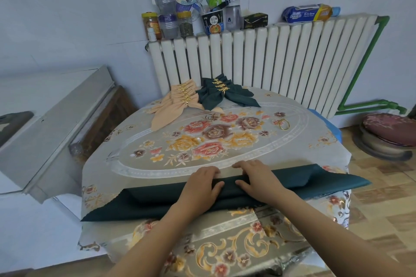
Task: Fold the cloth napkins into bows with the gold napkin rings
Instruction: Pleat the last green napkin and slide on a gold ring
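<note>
A floral-clothed table (139, 164) carries a dark green napkin (157, 200) folded into a long band along its near edge. The left hand (202, 184) and right hand (258, 180) both pinch its middle fold. Finished bows (202, 96) sit at the far edge; one gold ring (284, 124) lies loose to the right.

Both forearms extend forward from the bottom edge and converge toward the centre. Left hand (203, 183): palm down, fingers curled over the fold of the napkin (337, 181), thumb alongside — gripping it. Right hand (256, 180): palm down, fingers reaching past the fold, thumb tucked against the near side — pinching the same fold. The hands sit just beside each other, not touching.
</note>
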Demonstrator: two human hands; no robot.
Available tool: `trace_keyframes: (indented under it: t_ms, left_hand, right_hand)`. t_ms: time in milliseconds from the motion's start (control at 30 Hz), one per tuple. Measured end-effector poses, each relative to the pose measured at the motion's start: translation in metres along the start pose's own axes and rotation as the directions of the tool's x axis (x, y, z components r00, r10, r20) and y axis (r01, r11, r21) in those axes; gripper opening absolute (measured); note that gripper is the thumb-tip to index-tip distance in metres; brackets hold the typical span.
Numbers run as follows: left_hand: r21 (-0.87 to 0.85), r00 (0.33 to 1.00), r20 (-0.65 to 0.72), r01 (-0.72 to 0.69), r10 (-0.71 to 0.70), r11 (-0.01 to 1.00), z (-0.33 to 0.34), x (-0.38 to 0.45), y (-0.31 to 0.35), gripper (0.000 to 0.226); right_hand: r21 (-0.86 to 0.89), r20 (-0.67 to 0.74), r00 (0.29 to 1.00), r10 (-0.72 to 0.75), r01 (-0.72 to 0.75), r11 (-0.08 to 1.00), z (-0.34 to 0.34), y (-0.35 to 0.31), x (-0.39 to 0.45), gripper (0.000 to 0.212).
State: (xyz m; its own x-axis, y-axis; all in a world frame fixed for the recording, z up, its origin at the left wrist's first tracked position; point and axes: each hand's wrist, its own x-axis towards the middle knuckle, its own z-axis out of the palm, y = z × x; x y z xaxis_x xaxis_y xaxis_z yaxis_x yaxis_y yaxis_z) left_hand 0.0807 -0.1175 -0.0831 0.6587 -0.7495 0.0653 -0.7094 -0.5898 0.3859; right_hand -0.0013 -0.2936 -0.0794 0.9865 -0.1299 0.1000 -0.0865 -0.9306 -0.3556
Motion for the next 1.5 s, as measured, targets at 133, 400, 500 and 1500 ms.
trace_keyframes:
  t_ms: [133, 400, 500, 1500]
  left_hand:
    - [0.133, 0.993, 0.119, -0.001, -0.015, 0.991, 0.005, -0.009, 0.006, 0.049]
    - [0.314, 0.99, 0.134, 0.003, -0.047, 0.95, 0.012, -0.036, 0.016, 0.053]
    - [0.324, 0.99, 0.131, 0.005, -0.05, 0.946, 0.014, -0.042, 0.017, 0.06]
    - [0.085, 0.903, 0.215, 0.361, -0.371, 0.929, -0.046, -0.038, -0.037, 0.046]
  right_hand:
    - [-0.023, -0.075, 0.996, -0.048, 0.046, 0.999, 0.007, 0.002, -0.01, 0.028]
    - [-0.093, -0.22, 0.972, -0.083, 0.063, 0.994, 0.024, -0.004, -0.045, 0.035]
    - [-0.123, -0.238, 0.968, -0.077, 0.049, 0.991, 0.025, -0.006, -0.053, 0.038]
    - [0.196, 0.1, 0.983, 0.152, -0.169, 0.966, 0.032, -0.08, -0.012, 0.035]
